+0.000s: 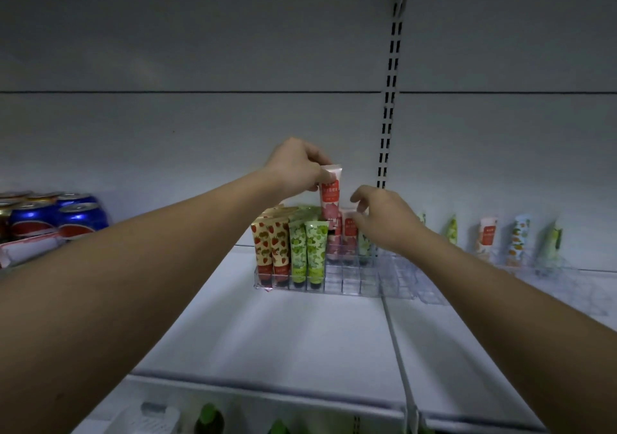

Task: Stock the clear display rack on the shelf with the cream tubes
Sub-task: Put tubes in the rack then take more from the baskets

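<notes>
Above the middle of the clear acrylic compartmented display rack [350, 281] on the white metal shelf [283, 333], we hold a pink-and-white cream tube with a red label [330, 193] in our left hand [297, 168], pinching its upper end between thumb and fingers. Its long axis runs nearly vertical, crimped flat end up, and the cap end, hidden behind the tubes in front, seems to point down into a far slot. Our right hand [384, 218] reaches in just to the right, fingers loosely curled toward a second pink tube with a red label [349, 228] already standing in the rack; whether they touch it we cannot tell. On the left, strawberry-print yellow tubes [271, 246] and green-apple-print tubes [309, 250] fill their rows.

To do this step well, we judge the tube should stay upright, line up over one free cell beside its pink neighbours, and go straight down so the cap seats without tipping them. Near cells on the right stand unfilled.
</notes>
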Available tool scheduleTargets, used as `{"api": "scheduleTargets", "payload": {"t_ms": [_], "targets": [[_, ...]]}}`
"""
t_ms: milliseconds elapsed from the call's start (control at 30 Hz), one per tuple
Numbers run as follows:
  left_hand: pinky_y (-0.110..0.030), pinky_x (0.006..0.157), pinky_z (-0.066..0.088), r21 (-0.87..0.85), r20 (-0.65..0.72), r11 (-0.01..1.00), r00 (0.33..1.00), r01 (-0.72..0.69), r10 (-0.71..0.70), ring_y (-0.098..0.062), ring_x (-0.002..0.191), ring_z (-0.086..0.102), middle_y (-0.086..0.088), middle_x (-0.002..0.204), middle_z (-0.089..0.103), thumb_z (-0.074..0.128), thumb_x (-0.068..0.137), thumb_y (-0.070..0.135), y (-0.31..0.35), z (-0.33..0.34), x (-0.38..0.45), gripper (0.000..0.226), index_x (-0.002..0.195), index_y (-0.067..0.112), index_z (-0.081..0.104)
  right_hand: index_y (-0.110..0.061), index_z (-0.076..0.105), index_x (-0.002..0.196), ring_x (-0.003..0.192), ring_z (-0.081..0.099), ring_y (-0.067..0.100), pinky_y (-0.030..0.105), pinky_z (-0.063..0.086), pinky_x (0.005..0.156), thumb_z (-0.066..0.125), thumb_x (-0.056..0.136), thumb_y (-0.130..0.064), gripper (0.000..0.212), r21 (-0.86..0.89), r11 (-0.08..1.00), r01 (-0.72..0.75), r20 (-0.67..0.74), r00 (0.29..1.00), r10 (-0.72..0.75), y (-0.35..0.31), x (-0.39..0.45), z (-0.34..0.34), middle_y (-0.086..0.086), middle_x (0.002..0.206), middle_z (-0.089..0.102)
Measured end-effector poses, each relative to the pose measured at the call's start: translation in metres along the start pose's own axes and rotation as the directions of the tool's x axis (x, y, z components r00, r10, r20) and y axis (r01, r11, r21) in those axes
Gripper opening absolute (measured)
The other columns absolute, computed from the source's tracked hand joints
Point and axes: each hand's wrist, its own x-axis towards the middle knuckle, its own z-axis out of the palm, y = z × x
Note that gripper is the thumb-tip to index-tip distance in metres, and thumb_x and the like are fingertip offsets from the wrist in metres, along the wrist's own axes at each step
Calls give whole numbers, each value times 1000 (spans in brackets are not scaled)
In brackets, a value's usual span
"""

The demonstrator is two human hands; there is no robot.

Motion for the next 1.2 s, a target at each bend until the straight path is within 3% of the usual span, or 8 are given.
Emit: {"api": "scheduleTargets", "payload": {"t_ms": [200, 333, 433, 500, 600, 767, 1200], "targets": [[-38, 86, 57, 99, -19, 995, 1000, -3, 5, -22, 92, 66, -5, 93, 70, 71, 85, 9, 11, 7, -12, 15, 100, 10, 73, -18, 63, 109, 92, 60, 19, 36, 52, 82, 53, 94, -30, 21, 65, 997, 39, 176, 983, -50, -13, -66, -4, 2, 105, 65], [-33, 79, 56, 192, -14, 981, 1000, -6, 9, -16, 83, 64, -3, 89, 69, 72, 85, 12, 15, 18, -16, 16, 100, 9, 73, -23, 58, 126, 117, 54, 19, 33, 44, 96, 51, 95, -47, 40, 95, 994, 56, 396, 914, -89, -10, -102, 8, 0, 131, 56], [-36, 84, 56, 278, -8, 960, 999, -38, 42, -16, 86, 65, -3, 92, 70, 72, 85, 14, 13, 28, -16, 13, 98, 12, 73, -31, 41, 145, 141, 30, 17, 36, 25, 115, 44, 94, -59, 58, 107, 993, 53, 529, 842, -102, -5, -127, 21, -6, 154, 34], [-38, 86, 56, 339, -5, 939, 998, -50, 55, -17, 88, 65, -2, 94, 71, 71, 86, 17, 11, 35, -16, 12, 97, 14, 73, -34, 34, 148, 145, 20, 12, 33, 15, 116, 39, 95, -60, 59, 93, 994, 56, 490, 867, -95, -3, -139, 27, -10, 158, 26], [-34, 81, 55, 394, -40, 918, 998, -38, 58, -17, 87, 65, -2, 95, 72, 71, 87, 22, 6, 42, -12, 13, 97, 14, 74, -34, 33, 149, 145, 20, 10, 34, 14, 117, 35, 96, -60, 58, 50, 996, 78, 434, 896, -92, -6, -144, 30, -11, 159, 24], [-26, 67, 44, 397, -130, 917, 991, 42, 11, -16, 82, 61, -5, 97, 72, 71, 87, 16, 0, 46, -5, 13, 98, 11, 75, -34, 31, 149, 145, 19, 10, 35, 13, 118, 34, 97, -59, 58, 55, 996, 71, 457, 885, -88, -6, -144, 29, -11, 159, 23], [-29, 74, 51, 477, -102, 878, 995, 33, 18, -18, 86, 60, -7, 103, 71, 62, 91, 9, -7, 64, 12, 16, 102, 8, 74, -37, 33, 147, 143, 22, 11, 35, 17, 115, 36, 94, -63, 60, 71, 996, 60, 441, 893, -85, -1, -141, 34, -13, 157, 27]]}}
